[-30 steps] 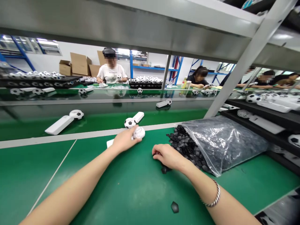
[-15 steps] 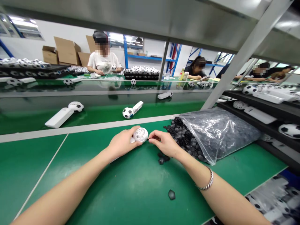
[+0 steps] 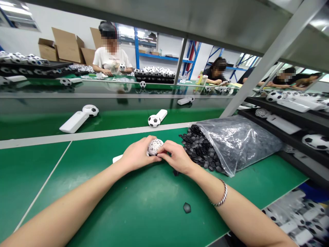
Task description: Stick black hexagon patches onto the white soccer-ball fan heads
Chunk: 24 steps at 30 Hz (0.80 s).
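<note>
My left hand [image 3: 137, 153] is wrapped round a white device with an openwork, football-patterned head [image 3: 155, 146]. Its flat white handle [image 3: 117, 158] sticks out behind that hand. At the head's right side, my right hand [image 3: 174, 156] has thumb and forefinger pinched against the rim. The small black piece seen at those fingertips earlier is now hidden by them. A single black pentagon piece [image 3: 187, 207] lies on the green table [image 3: 144, 202] nearer me, and a few more black pieces [image 3: 176, 173] lie under my right hand.
A clear plastic bag [image 3: 244, 140] spills many black pieces [image 3: 203, 151] at the right. Beyond a pale edge strip, finished-looking devices [image 3: 74, 121] lie on a green belt. Black trays [image 3: 290, 128] and a slanted post [image 3: 267, 58] stand right. Several co-workers sit opposite.
My right hand has moved left, bringing its fingertips against the ball-shaped head. The devices on the belt have shifted right, and the view has tilted slightly.
</note>
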Tool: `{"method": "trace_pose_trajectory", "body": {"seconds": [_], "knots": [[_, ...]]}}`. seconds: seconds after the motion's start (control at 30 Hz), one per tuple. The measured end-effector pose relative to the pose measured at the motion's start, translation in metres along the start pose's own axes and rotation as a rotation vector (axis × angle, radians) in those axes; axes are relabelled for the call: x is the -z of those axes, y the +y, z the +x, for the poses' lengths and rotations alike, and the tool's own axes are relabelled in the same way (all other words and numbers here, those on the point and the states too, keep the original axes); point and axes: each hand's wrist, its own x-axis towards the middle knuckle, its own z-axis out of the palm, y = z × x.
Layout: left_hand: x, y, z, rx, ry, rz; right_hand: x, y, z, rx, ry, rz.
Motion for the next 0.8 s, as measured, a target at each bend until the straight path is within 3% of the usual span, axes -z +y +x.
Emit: {"method": "trace_pose_trajectory", "body": {"seconds": [0.23, 0.47, 0.8], "knots": [[0.001, -0.001, 0.001, -0.006, -0.008, -0.048, -0.006, 0.005, -0.002, -0.127, 0.117, 0.041], [0.002, 0.001, 0.001, 0.037, -0.019, -0.063, -0.007, 0.010, -0.002, -0.188, -0.064, 0.130], [0.003, 0.002, 0.001, 0.021, 0.000, -0.034, -0.006, 0.010, 0.000, -0.198, -0.020, 0.150]]}}
